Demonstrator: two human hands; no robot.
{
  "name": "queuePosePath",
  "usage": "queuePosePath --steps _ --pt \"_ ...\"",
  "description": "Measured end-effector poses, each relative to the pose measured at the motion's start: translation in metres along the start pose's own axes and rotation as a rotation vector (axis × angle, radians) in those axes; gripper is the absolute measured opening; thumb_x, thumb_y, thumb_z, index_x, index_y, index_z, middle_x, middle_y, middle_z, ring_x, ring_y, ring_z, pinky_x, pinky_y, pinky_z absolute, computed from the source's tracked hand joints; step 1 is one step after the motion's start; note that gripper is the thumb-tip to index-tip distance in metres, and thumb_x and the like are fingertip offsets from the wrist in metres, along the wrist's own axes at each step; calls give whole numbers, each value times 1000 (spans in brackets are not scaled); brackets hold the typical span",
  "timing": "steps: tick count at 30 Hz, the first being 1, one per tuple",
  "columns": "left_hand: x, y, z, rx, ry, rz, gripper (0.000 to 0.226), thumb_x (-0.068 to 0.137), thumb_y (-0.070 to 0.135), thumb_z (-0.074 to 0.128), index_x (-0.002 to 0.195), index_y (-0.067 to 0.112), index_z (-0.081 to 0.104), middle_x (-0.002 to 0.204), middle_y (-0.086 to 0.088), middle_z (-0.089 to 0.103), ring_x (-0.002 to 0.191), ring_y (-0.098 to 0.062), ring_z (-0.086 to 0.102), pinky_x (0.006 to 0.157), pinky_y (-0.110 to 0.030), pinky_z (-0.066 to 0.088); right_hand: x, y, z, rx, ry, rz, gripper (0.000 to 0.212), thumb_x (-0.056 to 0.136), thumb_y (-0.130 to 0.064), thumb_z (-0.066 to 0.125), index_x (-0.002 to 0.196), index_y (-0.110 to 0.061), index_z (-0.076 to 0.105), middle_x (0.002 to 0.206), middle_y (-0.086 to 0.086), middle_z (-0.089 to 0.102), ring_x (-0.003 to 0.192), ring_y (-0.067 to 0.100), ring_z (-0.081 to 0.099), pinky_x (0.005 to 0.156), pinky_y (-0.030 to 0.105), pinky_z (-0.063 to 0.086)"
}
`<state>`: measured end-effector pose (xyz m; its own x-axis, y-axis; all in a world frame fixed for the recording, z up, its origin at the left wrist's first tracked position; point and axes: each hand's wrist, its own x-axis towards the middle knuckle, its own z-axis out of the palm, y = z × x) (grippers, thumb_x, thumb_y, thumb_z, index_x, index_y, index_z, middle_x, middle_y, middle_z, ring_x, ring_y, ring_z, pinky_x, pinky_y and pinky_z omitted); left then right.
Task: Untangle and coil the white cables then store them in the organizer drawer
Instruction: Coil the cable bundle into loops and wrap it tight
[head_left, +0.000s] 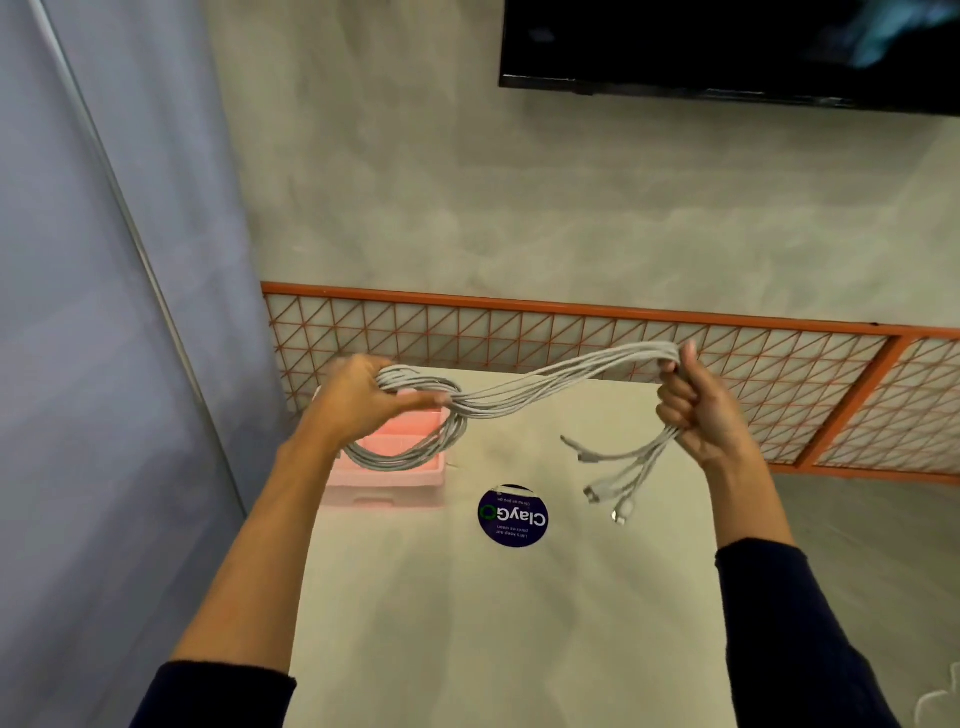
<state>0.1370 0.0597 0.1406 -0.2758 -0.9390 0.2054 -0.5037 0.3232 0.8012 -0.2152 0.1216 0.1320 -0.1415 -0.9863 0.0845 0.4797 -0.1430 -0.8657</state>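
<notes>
One risk, as I judge it: if tension drops, the coiled loop springs off the left grip (358, 402), or the dangling plug ends (608, 493) snag while winding. Both grips are clenched on the white cables (545, 387). The left holds the loop just above the organizer drawer (384, 478), and the right grip (701, 410) holds the strands well right of it.

A grey, cloudy-plastered wall (467, 182) fills the far side, with a dark, black-framed screen (727, 47) mounted on it at one o'clock and a low orange-framed lattice panel (571, 332) running along its base from ten to three o'clock. At nine o'clock stands a blue-grey partition (78, 312) crossed by a slanting metal strip. A pale desk (493, 623) reaches to six o'clock, bearing a round dark sticker (513, 516) near its middle, with grey floor (857, 519) at four o'clock.
</notes>
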Motion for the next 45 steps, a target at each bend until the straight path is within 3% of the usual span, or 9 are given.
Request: queuePosePath --steps 5,11,16,22,25,31,34,40,45 --pt "1 -13 30 243 -2 -25 62 40 66 82 55 16 50 48 4 46 46 -14 38 47 -28 31 10 -34 35 16 0 -114 38 97 -42 36 73 -16 49 41 -13 27 34 2 13 31 12 15" --pt "-2 -18 51 252 152 -131 89 40 92 58 59 5 63 49 -5 59 47 -19 55 46 -32 44 12 -41 56 52 -16 -130 42 96 -42 40 67 -16 57 42 -12 27 31 0 21 30 12 16" --pt "-5 -22 55 156 86 -229 79 46 85 62 67 10 69 57 -6 64 53 -19 57 51 -28 41 10 -37 53 62 -24 -79 45 95 -42 42 63 -17 62 40 -12 28 30 -1 22 29 11 16" --pt "-20 -20 50 -199 -163 -103 49 70 59 62 88 14 74 64 -4 59 59 -13 48 56 -23 38 15 -26 29 131 14 132 49 94 -43 40 55 -18 56 38 -11 20 39 6 3 27 13 10" --pt "-22 -28 46 -407 -10 -208 35 79 58 55 72 27 68 54 5 34 48 -9 28 46 -22 24 16 -10 14 145 74 292 56 97 -43 38 48 -19 50 36 -9 26 41 6 2 27 15 10" --pt "-15 -31 44 -847 177 -330 34 90 39 60 65 23 45 47 12 27 42 -4 23 40 -16 26 11 33 14 -27 58 519 56 99 -45 35 49 -21 40 40 -9 25 31 3 11 27 15 11" --pt "-15 -32 43 -837 244 -340 31 87 40 64 68 20 50 46 12 30 42 -5 27 46 -19 30 12 47 22 -96 18 602 56 100 -44 36 49 -22 38 42 -9 24 28 2 18 27 14 12" --pt "-11 -31 44 -733 514 -304 34 81 35 73 66 18 48 55 4 38 49 -11 34 52 -24 37 8 70 36 -80 -165 833 46 92 -20 31 47 -21 34 40 -8 25 39 6 3 27 16 11" --pt "0 -43 2 -782 629 -254 37 62 38 84 67 21 51 63 3 41 51 -9 37 44 -21 35 -1 85 32 -62 -400 963 51 93 -52 36 53 -21 38 53 -8 16 40 3 9 27 13 16"
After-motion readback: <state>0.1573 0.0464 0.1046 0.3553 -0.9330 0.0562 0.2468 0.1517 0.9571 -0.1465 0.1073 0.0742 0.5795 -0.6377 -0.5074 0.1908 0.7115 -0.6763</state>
